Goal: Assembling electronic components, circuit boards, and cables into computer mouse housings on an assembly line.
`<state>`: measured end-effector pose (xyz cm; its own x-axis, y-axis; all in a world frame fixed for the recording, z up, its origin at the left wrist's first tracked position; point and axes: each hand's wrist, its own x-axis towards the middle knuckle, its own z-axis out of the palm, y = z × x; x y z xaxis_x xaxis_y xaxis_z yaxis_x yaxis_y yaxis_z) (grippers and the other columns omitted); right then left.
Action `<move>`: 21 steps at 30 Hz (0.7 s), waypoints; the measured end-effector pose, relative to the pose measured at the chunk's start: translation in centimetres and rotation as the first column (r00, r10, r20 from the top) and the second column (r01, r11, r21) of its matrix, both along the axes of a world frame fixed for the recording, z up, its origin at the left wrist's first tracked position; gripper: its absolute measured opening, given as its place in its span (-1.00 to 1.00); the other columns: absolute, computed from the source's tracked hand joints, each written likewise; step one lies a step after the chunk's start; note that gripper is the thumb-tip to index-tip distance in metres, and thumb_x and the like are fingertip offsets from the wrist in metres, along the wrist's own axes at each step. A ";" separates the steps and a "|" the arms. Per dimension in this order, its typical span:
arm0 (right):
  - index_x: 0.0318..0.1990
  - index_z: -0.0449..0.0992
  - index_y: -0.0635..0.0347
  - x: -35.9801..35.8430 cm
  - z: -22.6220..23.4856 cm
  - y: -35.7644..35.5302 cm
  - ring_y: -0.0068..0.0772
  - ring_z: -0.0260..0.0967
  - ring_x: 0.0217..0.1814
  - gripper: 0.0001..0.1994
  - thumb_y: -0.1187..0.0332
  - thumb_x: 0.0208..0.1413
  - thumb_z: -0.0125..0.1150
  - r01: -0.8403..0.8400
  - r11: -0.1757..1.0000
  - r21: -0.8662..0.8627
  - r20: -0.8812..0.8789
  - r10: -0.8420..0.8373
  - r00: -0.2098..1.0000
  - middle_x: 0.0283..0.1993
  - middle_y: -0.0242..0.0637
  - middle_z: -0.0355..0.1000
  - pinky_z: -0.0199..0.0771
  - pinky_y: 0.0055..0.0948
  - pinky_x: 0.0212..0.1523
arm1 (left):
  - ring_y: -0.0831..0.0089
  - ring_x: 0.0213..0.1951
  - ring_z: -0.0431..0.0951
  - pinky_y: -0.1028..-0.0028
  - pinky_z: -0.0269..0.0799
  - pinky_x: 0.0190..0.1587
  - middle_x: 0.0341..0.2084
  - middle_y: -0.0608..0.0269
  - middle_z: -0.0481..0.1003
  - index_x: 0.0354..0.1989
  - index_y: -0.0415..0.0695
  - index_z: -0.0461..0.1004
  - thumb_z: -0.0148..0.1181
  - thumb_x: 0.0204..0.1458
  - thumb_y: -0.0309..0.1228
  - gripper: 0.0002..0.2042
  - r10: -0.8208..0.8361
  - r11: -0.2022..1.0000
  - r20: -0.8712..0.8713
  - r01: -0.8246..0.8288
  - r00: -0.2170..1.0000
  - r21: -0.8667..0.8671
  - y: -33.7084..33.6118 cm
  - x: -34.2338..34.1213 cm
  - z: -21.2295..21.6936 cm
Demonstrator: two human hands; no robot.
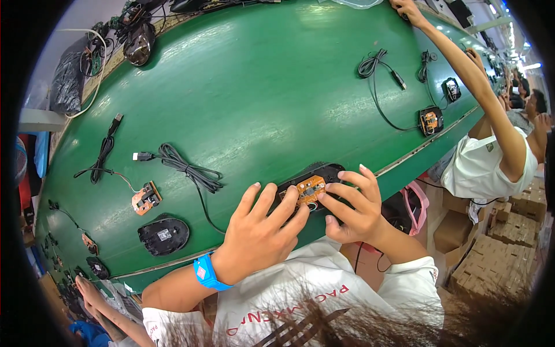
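An orange circuit board point(311, 189) lies in a black mouse base point(328, 172) near the front edge of the green table. From the left, my left hand point(261, 231) has fingertips closed on the board's left end; a blue wristband circles that wrist. My right hand point(357, 207) grips at the board's right end, with fingertips on the board and by the base's rim. Its thumb stands off to the near side. Parts of the base are hidden under both hands. A coiled black cable point(188, 168) with a USB plug runs down behind my left hand.
Left of my hands sit another black mouse base point(163, 235) and a loose circuit board with cable point(146, 198). Farther right lies a wired mouse base point(430, 121), near a co-worker's outstretched arm point(471, 72). A dark mouse shell point(139, 44) rests at the far edge. Cardboard boxes point(491, 260) stand right.
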<state>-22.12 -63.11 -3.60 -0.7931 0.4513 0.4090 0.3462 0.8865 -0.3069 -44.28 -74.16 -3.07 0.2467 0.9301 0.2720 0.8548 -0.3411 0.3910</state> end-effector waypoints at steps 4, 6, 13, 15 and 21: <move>-0.20 0.71 0.06 -0.3 0.2 0.0 0.00 0.49 0.08 -0.66 0.30 -0.22 0.26 -0.002 1.000 -0.014 -0.009 0.002 1.000 -0.10 -0.31 0.58 0.29 0.21 0.29 | -0.01 0.04 0.45 -0.04 0.37 0.16 0.10 0.09 0.47 0.02 -0.01 0.57 0.33 -0.20 -0.35 -0.52 -0.003 1.000 0.000 0.003 1.000 0.005 0.1 -0.1 0.0; -0.20 0.71 0.06 -0.4 0.3 -0.1 0.00 0.50 0.06 -0.66 0.30 -0.22 0.25 0.006 1.000 -0.017 -0.013 -0.006 1.000 -0.10 -0.32 0.59 0.30 0.21 0.29 | -0.01 0.04 0.45 -0.04 0.37 0.16 0.11 0.09 0.47 0.02 -0.01 0.56 0.33 -0.20 -0.35 -0.52 -0.006 1.000 0.001 0.006 1.000 0.005 0.2 -0.2 0.1; -0.27 0.71 0.09 -0.4 0.2 -0.2 0.01 0.50 0.05 -0.71 0.31 -0.23 0.25 0.019 0.998 -0.060 -0.046 -0.021 0.999 -0.12 -0.33 0.59 0.30 0.20 0.27 | -0.02 0.04 0.44 -0.03 0.36 0.16 0.11 0.08 0.47 0.02 -0.01 0.56 0.35 -0.23 -0.37 -0.50 -0.010 1.000 0.056 0.011 0.998 -0.020 0.3 -0.1 0.1; -0.28 0.70 0.10 -0.6 0.5 -0.1 0.01 0.50 0.04 -0.71 0.31 -0.23 0.25 0.028 0.998 -0.051 -0.037 -0.030 0.999 -0.12 -0.32 0.59 0.30 0.19 0.27 | -0.02 0.04 0.44 -0.02 0.36 0.16 0.11 0.08 0.47 0.02 -0.02 0.56 0.35 -0.23 -0.37 -0.50 -0.013 1.000 0.054 0.014 0.998 -0.014 0.4 -0.2 0.3; -0.30 0.70 0.10 -0.7 0.9 0.2 -0.01 0.46 0.03 -0.71 0.29 -0.26 0.26 -0.015 0.988 -0.151 -0.067 0.005 0.998 -0.14 -0.27 0.58 0.32 0.13 0.26 | 0.06 0.03 0.47 0.03 0.39 0.12 0.05 0.11 0.49 -0.04 -0.06 0.56 0.33 -0.11 -0.34 -0.62 -0.017 1.000 0.050 0.016 0.999 0.011 0.8 -0.2 0.5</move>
